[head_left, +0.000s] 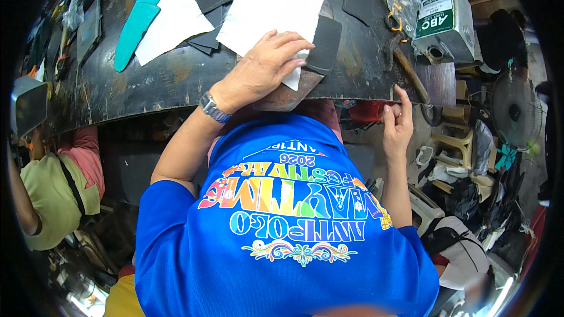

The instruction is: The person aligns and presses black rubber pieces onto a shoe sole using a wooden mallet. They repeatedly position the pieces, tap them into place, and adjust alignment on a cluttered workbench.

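Note:
My left hand, with a watch on its wrist, lies over the lower part of a white sheet, its thumb apart from the other fingers. Below the hand the sheet narrows to a point over a brown board at the table's near edge. Dark grey flat pieces stick out beside and under the sheet. My right hand is raised by the table edge, to the right of the board. Its index finger stretches up apart from the thumb, and I see nothing held there.
On the dark table, teal pieces and another white sheet lie left. Orange-handled scissors, a wooden-handled tool and a metal can are right. A fan stands far right; another person sits left.

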